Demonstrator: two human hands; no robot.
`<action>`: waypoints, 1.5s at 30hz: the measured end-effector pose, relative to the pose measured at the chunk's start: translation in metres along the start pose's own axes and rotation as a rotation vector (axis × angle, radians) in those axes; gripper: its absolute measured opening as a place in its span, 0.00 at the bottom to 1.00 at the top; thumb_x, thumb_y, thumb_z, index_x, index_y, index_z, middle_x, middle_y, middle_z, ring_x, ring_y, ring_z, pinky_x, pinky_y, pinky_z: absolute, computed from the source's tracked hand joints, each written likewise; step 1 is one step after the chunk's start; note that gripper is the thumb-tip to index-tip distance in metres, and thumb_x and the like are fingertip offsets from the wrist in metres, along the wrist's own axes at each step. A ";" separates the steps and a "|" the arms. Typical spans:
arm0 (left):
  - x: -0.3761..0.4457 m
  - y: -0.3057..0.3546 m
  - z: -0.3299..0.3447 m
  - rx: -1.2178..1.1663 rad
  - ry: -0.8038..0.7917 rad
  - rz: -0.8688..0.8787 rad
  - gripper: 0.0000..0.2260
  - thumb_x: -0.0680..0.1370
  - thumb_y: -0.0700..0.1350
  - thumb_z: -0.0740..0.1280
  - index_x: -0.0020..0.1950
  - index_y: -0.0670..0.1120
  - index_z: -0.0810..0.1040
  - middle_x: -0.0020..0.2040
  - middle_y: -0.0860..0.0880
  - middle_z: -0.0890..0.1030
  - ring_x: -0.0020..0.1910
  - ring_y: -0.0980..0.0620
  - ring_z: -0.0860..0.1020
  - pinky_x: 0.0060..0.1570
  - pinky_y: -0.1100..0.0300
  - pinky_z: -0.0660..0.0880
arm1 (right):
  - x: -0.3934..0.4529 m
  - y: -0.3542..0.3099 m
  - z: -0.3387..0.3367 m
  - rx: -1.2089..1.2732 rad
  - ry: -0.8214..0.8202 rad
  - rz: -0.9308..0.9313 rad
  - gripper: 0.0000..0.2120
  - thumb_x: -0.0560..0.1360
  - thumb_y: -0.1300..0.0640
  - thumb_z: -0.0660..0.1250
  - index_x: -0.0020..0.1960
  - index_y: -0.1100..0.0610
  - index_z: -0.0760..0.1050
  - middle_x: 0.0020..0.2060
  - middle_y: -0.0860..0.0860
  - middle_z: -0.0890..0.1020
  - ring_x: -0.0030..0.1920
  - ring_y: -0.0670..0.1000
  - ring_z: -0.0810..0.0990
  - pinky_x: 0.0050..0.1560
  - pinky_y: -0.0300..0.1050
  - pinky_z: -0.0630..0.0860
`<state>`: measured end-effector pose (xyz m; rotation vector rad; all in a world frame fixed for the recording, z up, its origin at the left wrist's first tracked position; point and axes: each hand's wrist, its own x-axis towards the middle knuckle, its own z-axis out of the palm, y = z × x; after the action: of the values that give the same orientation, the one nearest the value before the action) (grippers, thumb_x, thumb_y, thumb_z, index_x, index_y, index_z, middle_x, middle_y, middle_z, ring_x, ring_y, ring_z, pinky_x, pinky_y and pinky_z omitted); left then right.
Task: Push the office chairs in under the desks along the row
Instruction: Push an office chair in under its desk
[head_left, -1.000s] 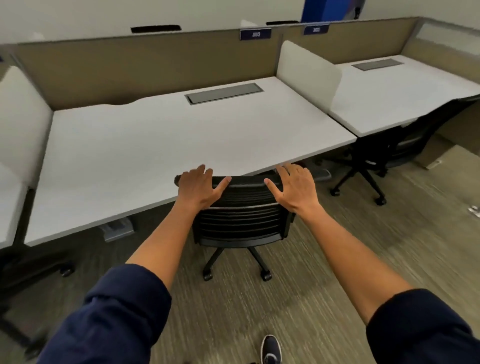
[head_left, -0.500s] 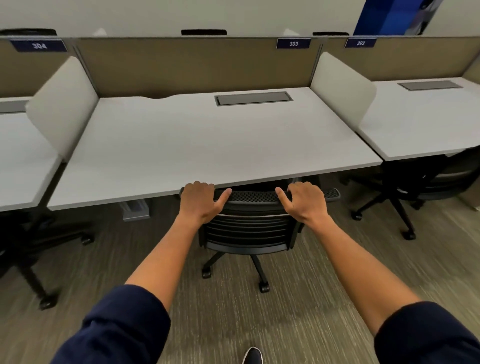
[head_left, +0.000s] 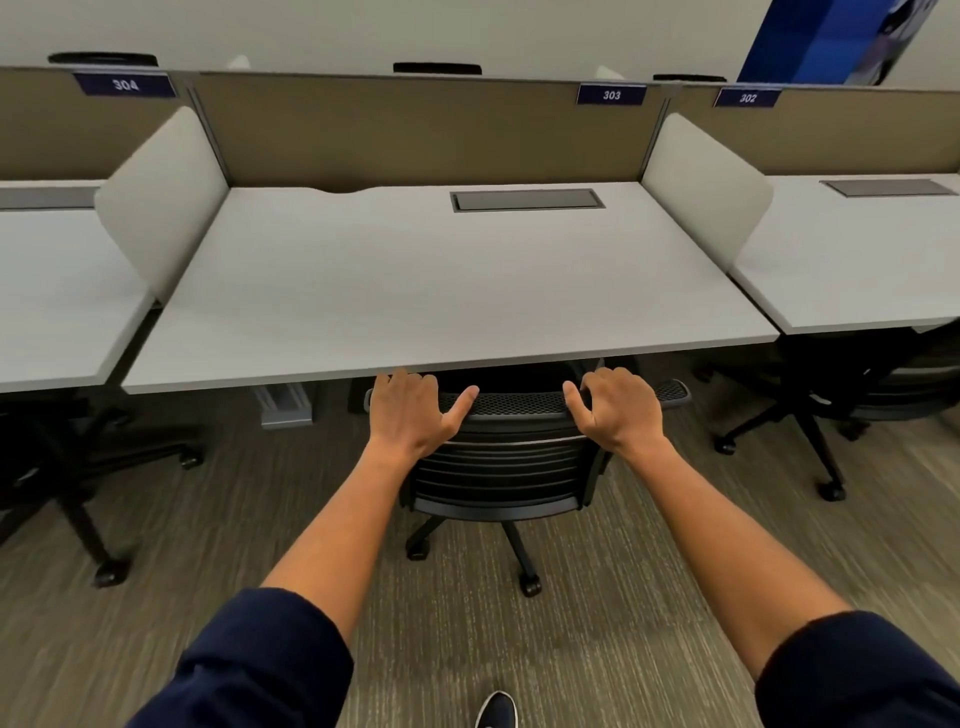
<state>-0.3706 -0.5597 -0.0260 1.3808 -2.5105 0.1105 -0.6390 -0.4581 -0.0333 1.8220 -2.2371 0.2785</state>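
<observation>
The black office chair (head_left: 501, 457) stood at the centre of the view, its mesh top rail right at the front edge of the middle desk (head_left: 447, 291) and its seat hidden beneath the top. The left hand (head_left: 410, 413) gripped the top rail at its left end, fingers curled over the far side and thumb lying along the near face; the right hand (head_left: 618, 410) clasped the same rail toward its right end in the same way. At 10 o'clock from the hands a grey bracket (head_left: 285, 405) hung under the desk, near the chair's left arm but apart from it. At 3 o'clock a second chair (head_left: 857, 395) sat tucked beneath the right desk (head_left: 852, 280), its base legs reaching onto the carpet (head_left: 260, 519); at 9 o'clock a third chair base (head_left: 67, 483) stood under the left desk (head_left: 57, 291), though shadow hid most of it and it may not have been pushed fully in. Pale rounded dividers (head_left: 161, 197) rose between the desktops, and a dark cable hatch (head_left: 527, 200) lay at 12 o'clock on the middle desk. The tan back panel (head_left: 415, 130) carried blue plates reading 304 (head_left: 124, 84), 303 (head_left: 611, 95) and 302 (head_left: 747, 97). A dark shoe tip (head_left: 496, 709) showed at 6 o'clock.
</observation>
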 end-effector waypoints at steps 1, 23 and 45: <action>-0.001 -0.001 0.001 0.002 0.009 -0.006 0.34 0.77 0.71 0.45 0.27 0.45 0.66 0.26 0.49 0.71 0.29 0.47 0.70 0.41 0.51 0.70 | 0.001 0.000 0.000 0.008 0.004 -0.004 0.32 0.79 0.37 0.45 0.33 0.58 0.73 0.29 0.52 0.74 0.31 0.55 0.73 0.30 0.48 0.70; 0.056 -0.019 0.013 0.011 0.022 -0.056 0.36 0.77 0.71 0.47 0.24 0.44 0.69 0.21 0.49 0.69 0.21 0.49 0.68 0.26 0.61 0.60 | 0.071 0.008 0.025 0.067 0.053 -0.028 0.25 0.76 0.42 0.47 0.34 0.57 0.72 0.29 0.50 0.73 0.31 0.54 0.71 0.29 0.42 0.55; 0.116 -0.054 0.029 -0.008 -0.024 -0.089 0.34 0.76 0.71 0.47 0.26 0.46 0.68 0.23 0.51 0.70 0.24 0.49 0.70 0.28 0.61 0.62 | 0.137 -0.003 0.048 0.153 0.082 -0.016 0.26 0.76 0.43 0.49 0.29 0.58 0.70 0.25 0.52 0.72 0.28 0.55 0.71 0.27 0.42 0.61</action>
<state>-0.3897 -0.6890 -0.0254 1.4961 -2.4613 0.0666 -0.6655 -0.6011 -0.0378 1.8658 -2.1987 0.5244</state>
